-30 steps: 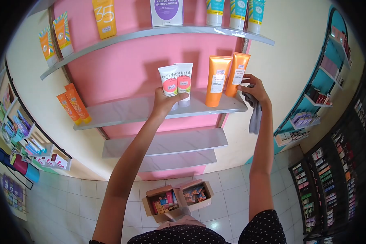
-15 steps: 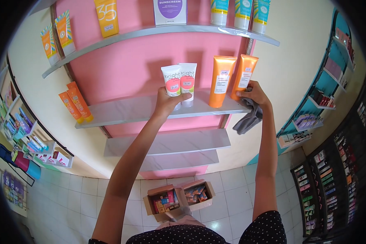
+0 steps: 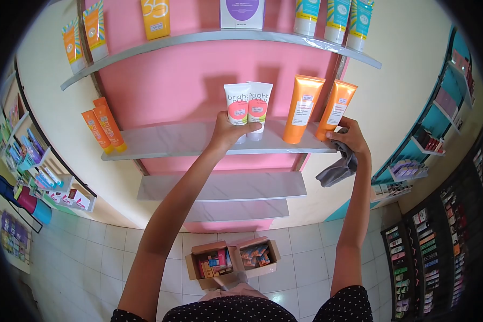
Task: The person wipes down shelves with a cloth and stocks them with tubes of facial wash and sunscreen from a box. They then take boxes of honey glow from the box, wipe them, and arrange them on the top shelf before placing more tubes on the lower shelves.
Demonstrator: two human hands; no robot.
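Note:
Two white tubes with pink circles, lettered "bright now" (image 3: 237, 107), stand side by side on the middle grey shelf (image 3: 172, 140). My left hand (image 3: 228, 131) is closed around them low down, its thumb lying across their fronts. To their right stands a large orange tube (image 3: 304, 110), untouched. My right hand (image 3: 351, 138) pinches the base of a second orange tube (image 3: 338, 107) near the shelf's right end. A dark grey cloth (image 3: 338, 169) is also in that hand and hangs below the shelf edge.
Orange tubes (image 3: 104, 129) lean at the shelf's left end. The upper shelf (image 3: 198, 38) carries more sunscreen tubes and a white box (image 3: 242, 13). Lower shelves (image 3: 225, 185) sit beneath. Two cardboard boxes (image 3: 258, 256) of products rest on the floor. Display racks (image 3: 429, 252) line both sides.
The view has shifted, so the shelf things appear farther right. The orange tube at my right hand sits slightly lower and farther from its neighbour. My left hand keeps its hold.

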